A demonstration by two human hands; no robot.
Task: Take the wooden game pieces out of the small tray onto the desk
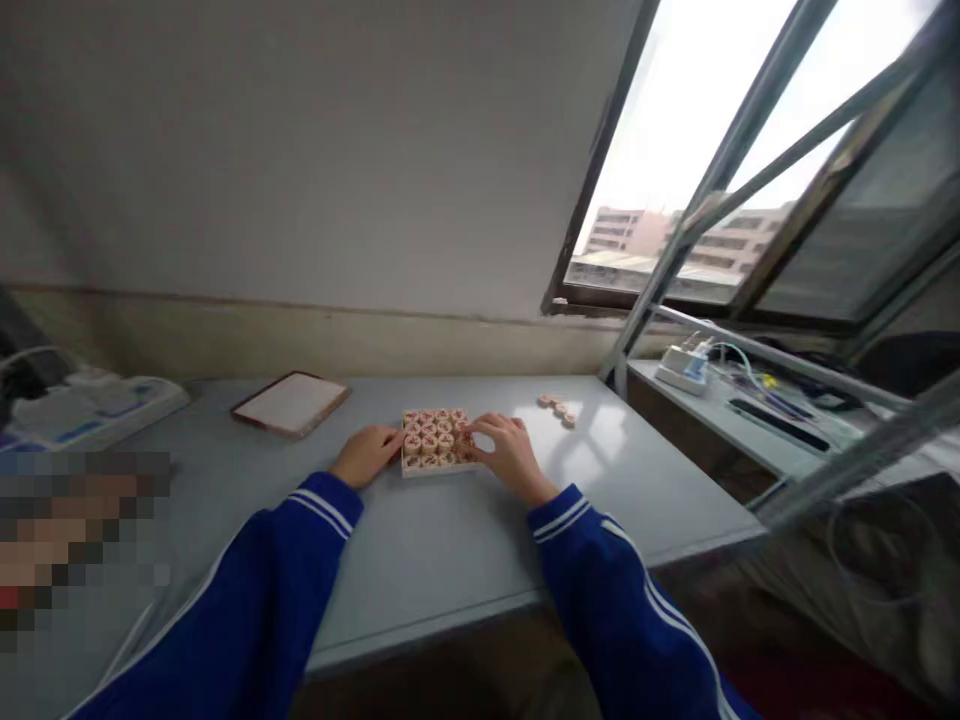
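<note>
A shallow box (439, 468) filled with rows of round wooden Chinese chess pieces (429, 428) sits on the desk in front of me. The pieces bear red characters, with darker ones in the nearest row. My left hand (367, 456) grips the left side of the box, its thumb at the edge. At the box's right side my right hand (510, 455) curves over the end of the rows, thumb and fingers closing on a Chinese chess piece (465, 440). The hand partly hides that piece.
Several loose Chinese chess pieces (559, 408) lie at the back right of the desk (420, 560). A flat lid-like tray (292, 402) rests at the back left. A power strip (97, 410) is far left; a metal post (622, 350) stands at the right corner.
</note>
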